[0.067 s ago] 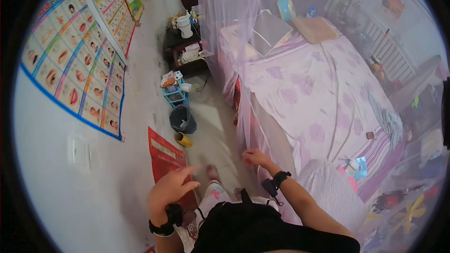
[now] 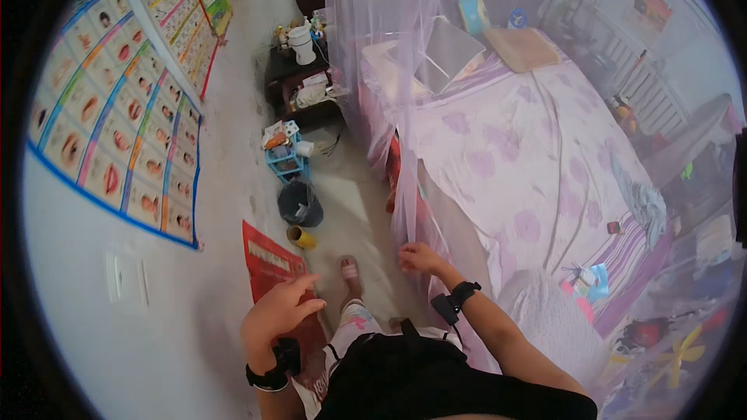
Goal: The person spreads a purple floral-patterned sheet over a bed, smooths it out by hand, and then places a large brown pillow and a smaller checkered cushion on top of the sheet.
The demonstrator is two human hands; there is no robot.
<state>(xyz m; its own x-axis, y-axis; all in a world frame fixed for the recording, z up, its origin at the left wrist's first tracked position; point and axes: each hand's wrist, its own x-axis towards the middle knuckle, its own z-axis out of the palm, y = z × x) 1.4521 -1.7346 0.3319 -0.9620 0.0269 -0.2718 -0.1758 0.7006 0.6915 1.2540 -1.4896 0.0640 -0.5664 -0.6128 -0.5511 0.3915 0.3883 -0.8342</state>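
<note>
My left hand (image 2: 278, 313) is held out at the left with its fingers stretched and apart. Nothing shows in it, and it hangs over a red printed sheet (image 2: 268, 253) by the wall. My right hand (image 2: 421, 258) is at the lower end of a sheer lilac mosquito net (image 2: 406, 163). Its fingers are curled in; whether they grip the netting or anything else is hidden. Both wrists wear black bands. Below my hands one foot in a sandal (image 2: 349, 268) is on the pale floor.
A bed (image 2: 498, 179) with a flowered sheet fills the right side. Along the left wall are a yellow cylinder (image 2: 301, 238), a dark bin (image 2: 299, 204), a light blue rack (image 2: 288, 162) and a dark cabinet (image 2: 299, 70). Picture charts (image 2: 117, 132) hang on that wall.
One foot has come farther forward between my hands. The bin, rack and wall charts have shifted slightly left in view. Both hands keep nearly the same pose.
</note>
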